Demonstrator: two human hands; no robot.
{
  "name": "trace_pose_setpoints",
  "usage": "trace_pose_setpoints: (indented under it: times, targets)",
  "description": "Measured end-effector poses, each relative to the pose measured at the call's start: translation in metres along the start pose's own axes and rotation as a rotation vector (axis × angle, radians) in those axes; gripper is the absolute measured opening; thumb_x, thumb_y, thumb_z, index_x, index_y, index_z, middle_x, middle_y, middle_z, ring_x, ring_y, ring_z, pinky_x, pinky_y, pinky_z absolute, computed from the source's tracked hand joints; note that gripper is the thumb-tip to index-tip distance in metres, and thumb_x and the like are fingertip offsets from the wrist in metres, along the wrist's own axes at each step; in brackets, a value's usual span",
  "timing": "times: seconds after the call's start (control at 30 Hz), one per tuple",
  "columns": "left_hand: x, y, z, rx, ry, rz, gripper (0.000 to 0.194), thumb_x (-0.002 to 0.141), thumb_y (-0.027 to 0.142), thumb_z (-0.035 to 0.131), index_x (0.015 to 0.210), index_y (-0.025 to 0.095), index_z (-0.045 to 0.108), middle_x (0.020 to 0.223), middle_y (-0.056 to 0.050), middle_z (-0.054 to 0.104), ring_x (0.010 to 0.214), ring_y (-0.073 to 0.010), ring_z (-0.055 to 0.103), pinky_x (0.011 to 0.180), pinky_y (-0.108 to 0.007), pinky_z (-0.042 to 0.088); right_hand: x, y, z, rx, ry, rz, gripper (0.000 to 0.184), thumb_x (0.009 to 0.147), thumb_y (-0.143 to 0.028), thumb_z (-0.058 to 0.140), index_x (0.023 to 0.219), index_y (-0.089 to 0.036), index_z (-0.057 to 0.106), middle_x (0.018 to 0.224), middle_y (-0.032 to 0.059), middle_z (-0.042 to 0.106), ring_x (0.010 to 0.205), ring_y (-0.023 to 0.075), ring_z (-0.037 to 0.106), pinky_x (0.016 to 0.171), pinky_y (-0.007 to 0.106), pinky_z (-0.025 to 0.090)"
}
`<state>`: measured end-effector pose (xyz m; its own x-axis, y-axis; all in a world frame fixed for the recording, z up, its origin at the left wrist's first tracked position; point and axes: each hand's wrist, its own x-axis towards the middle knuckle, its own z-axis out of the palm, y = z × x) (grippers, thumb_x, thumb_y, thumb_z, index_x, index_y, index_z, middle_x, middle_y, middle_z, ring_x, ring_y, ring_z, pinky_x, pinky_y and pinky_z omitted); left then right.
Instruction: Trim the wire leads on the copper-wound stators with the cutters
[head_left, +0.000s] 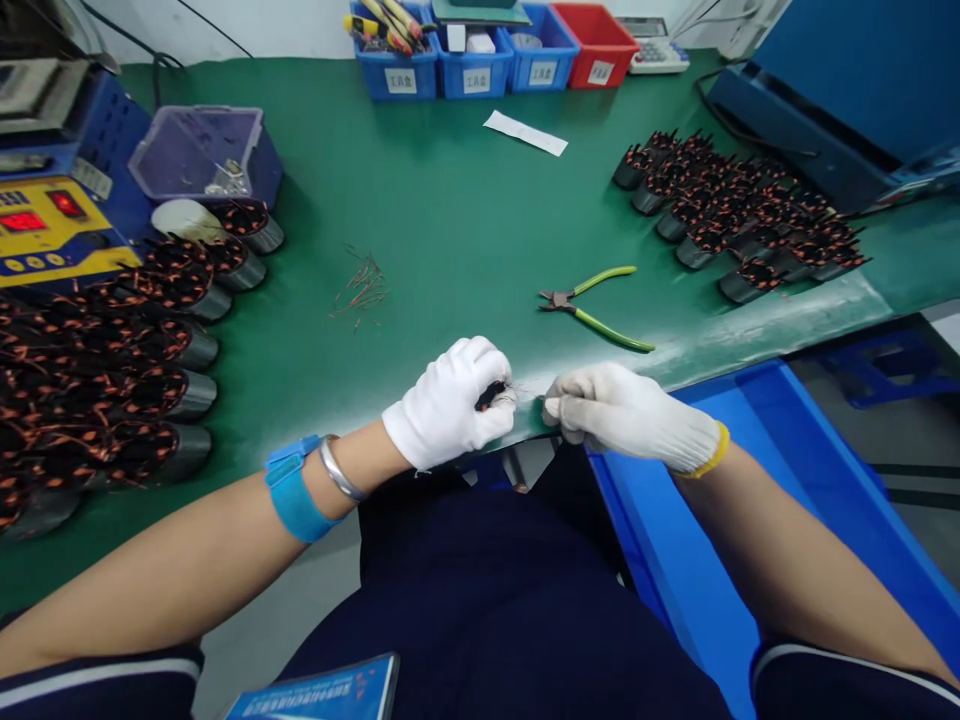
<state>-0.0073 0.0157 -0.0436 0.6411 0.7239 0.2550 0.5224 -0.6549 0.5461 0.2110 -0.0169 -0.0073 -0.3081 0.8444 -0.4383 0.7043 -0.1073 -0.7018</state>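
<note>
My left hand, in a white glove, is closed around a small black part with copper-coloured wire at the table's front edge. Most of that part is hidden by the fingers. Thin wire ends stick out from it towards my right hand. That hand wears a white knitted glove with a yellow cuff, and its thumb and fingers are pinched together. What lies in the pinch is too small to make out. Just beyond the right hand, green-handled cutting pliers lie with their handles spread. Loose wire offcuts are scattered further left.
Rows of black cylindrical parts with copper wire ends stand at left and right. Blue bins and a red bin line the back. A yellow-fronted device stands left; a blue tray is below the table edge.
</note>
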Motion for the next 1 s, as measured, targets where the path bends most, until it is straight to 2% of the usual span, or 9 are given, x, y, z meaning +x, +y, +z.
trace_pose_setpoints:
  times: [0.07,0.17,0.2,0.27,0.37,0.47,0.67,0.87,1.0]
  targets:
    - [0.000,0.000,0.001,-0.012,0.012,0.004,0.007,0.077,0.024,0.049,0.081,0.020,0.052,0.088,-0.006,0.058,0.082,-0.0198,0.052,0.078,-0.036,0.047,-0.004,-0.002,-0.007,-0.195,0.066,-0.093,0.025,0.086,-0.037,0.054,0.075,-0.020,0.068,0.063,0.0005,0.064,0.053,0.0130,0.053,0.049,0.024,0.036]
    - [0.001,0.001,0.001,-0.027,0.032,0.009,0.004,0.077,0.023,0.049,0.080,0.021,0.051,0.085,-0.005,0.057,0.080,-0.0190,0.051,0.075,-0.035,0.046,0.001,-0.012,-0.023,-0.320,0.385,-0.122,0.030,0.078,-0.042,0.067,0.099,-0.022,0.073,0.088,0.0045,0.072,0.073,0.0191,0.062,0.057,0.026,0.042]
    - [0.001,0.001,0.002,-0.030,0.035,0.008,0.004,0.077,0.023,0.049,0.080,0.021,0.050,0.084,-0.004,0.057,0.079,-0.0189,0.051,0.075,-0.035,0.045,0.007,-0.016,-0.028,-0.297,0.422,-0.111,0.034,0.074,-0.043,0.071,0.102,-0.022,0.073,0.091,0.0050,0.072,0.075,0.0204,0.064,0.058,0.027,0.043]
    - [0.001,0.001,0.001,-0.033,0.039,0.000,0.003,0.077,0.023,0.049,0.079,0.022,0.049,0.083,-0.004,0.056,0.079,-0.0187,0.051,0.074,-0.035,0.045,0.021,-0.024,-0.034,-0.164,0.247,-0.094,0.028,0.070,-0.042,0.076,0.090,-0.022,0.076,0.081,0.0042,0.073,0.068,0.0194,0.064,0.055,0.026,0.044]
    - [0.002,0.001,0.000,-0.031,0.042,-0.014,0.003,0.075,0.023,0.050,0.077,0.022,0.047,0.081,-0.003,0.054,0.077,-0.0184,0.050,0.072,-0.034,0.044,0.043,-0.028,-0.030,0.162,-0.228,-0.029,0.021,0.069,-0.040,0.078,0.070,-0.020,0.073,0.063,0.0040,0.069,0.054,0.0157,0.062,0.050,0.025,0.048]
    - [0.003,0.002,0.000,-0.037,0.033,-0.018,0.005,0.075,0.024,0.050,0.076,0.022,0.046,0.080,-0.003,0.054,0.076,-0.0185,0.050,0.070,-0.034,0.044,0.054,-0.028,-0.018,0.374,-0.405,0.030,0.027,0.064,-0.041,0.082,0.063,-0.017,0.070,0.057,0.0039,0.068,0.047,0.0127,0.059,0.044,0.023,0.049]
    - [0.000,0.005,-0.001,-0.084,0.060,-0.071,0.014,0.071,0.022,0.052,0.084,0.021,0.046,0.088,-0.006,0.058,0.081,-0.0204,0.057,0.075,-0.037,0.049,0.049,-0.029,-0.011,0.454,-0.410,0.032,0.023,0.068,-0.036,0.079,0.066,-0.015,0.071,0.057,0.0043,0.069,0.048,0.0127,0.061,0.044,0.021,0.050]
    - [-0.006,0.006,-0.012,-0.289,-0.039,-0.129,0.062,0.065,0.033,0.066,0.121,0.018,0.043,0.121,-0.013,0.059,0.108,-0.0273,0.060,0.095,-0.046,0.049,0.038,-0.030,0.002,0.404,-0.146,0.029,0.017,0.077,-0.016,0.059,0.061,-0.016,0.064,0.054,0.0011,0.065,0.049,0.0108,0.062,0.047,0.019,0.052]
    - [-0.003,0.003,-0.021,-0.579,0.011,-0.269,0.057,0.078,0.049,0.061,0.123,0.018,0.044,0.126,-0.014,0.059,0.112,-0.0261,0.061,0.093,-0.042,0.053,0.023,-0.024,0.014,0.409,-0.010,-0.047,0.012,0.075,-0.018,0.056,0.064,-0.016,0.061,0.058,0.0001,0.064,0.048,0.0092,0.059,0.046,0.017,0.048]
